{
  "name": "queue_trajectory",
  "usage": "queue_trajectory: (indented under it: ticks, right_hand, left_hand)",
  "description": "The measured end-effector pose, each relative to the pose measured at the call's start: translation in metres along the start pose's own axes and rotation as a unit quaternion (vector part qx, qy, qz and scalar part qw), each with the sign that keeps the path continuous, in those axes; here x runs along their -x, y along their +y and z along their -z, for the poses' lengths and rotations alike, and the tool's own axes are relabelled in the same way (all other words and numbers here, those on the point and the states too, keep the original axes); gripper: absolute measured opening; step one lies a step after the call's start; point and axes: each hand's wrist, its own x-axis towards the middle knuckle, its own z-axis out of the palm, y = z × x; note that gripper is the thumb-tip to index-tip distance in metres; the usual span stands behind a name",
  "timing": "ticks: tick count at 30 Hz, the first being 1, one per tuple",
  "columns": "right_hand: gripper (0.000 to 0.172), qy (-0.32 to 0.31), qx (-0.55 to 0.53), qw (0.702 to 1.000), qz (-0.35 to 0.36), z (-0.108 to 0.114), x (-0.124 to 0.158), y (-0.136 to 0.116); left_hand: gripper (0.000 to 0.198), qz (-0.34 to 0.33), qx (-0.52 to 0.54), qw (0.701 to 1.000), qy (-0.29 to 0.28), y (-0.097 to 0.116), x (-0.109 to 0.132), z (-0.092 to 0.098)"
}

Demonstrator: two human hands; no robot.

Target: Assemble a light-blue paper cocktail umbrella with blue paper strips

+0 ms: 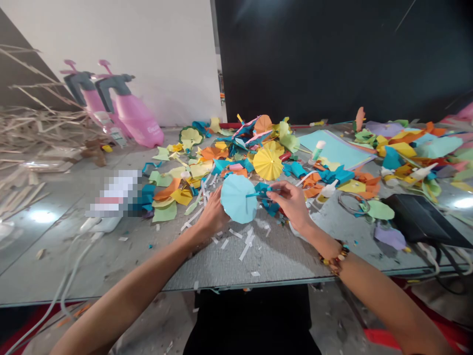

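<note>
Above the table's front part, a round light blue paper disc (238, 198) with fold lines faces me. My left hand (213, 215) grips it at its left edge, with most of the fingers hidden behind the paper. Thumb and fingertips of my right hand (290, 201) are pinched on a narrow dark blue paper strip (253, 195) that reaches across the disc's right side. Just behind the hands lies a yellow pleated paper disc (268, 160). White paper scraps (247, 244) are scattered below the light blue disc.
Coloured paper cutouts (177, 192) cover the table's middle and right. Two pink spray bottles (136, 118) and thin wooden strips (33, 130) stand at left. A glue stick (318, 149) is behind my right hand; a black box (424, 219) with cables lies right. White cables (70, 261) hang over the front edge.
</note>
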Motion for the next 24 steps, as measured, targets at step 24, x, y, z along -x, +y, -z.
queue_trajectory:
  ticks: [24]
  right_hand:
    - [0.022, -0.12, 0.348, 0.92, 0.135, 0.0, 0.006, 0.003]
  left_hand:
    - [0.012, 0.019, 0.037, 0.987, 0.153, 0.032, -0.008, 0.021]
